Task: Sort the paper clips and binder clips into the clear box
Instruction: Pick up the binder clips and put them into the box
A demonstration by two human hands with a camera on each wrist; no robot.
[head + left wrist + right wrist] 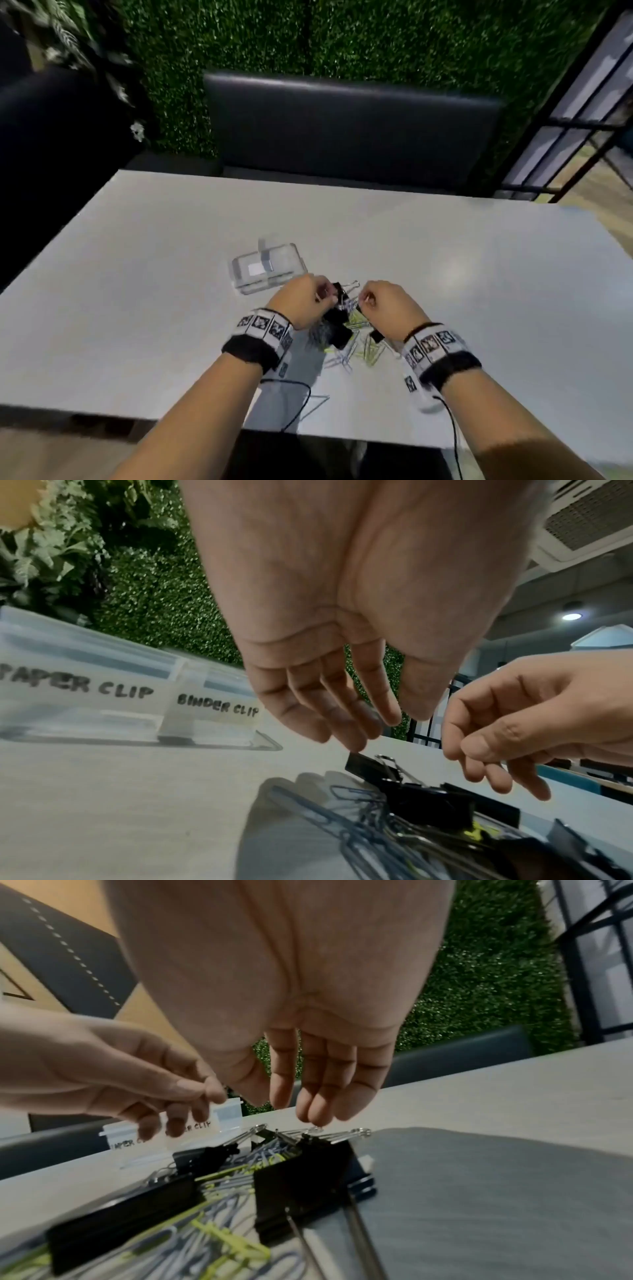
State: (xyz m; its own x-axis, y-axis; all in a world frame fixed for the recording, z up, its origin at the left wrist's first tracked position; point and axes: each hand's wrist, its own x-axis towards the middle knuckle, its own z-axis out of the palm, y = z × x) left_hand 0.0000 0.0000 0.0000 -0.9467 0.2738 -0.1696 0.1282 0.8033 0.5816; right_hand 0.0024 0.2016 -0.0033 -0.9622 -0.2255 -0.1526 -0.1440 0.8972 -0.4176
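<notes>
Both hands over mixed pile, nothing held: left hand [301, 301] and right hand [387, 305] loosely curled. Binder clips [337, 329] tangled w/ paper clips [359, 353], near side of clear box [267, 270]. Risk: lifting a binder clip drags snagged paper clips into wrong compartment.

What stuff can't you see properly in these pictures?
- Head view: the left hand and right hand cover the middle of the clip pile; whether either pinches a clip is too blurred to tell.
- Head view: the clear box is too small to show what is inside or read its labels.
- Right wrist view: left fingers hide part of both labels.
- Left wrist view: the frame edge cuts off the box's left end.
</notes>
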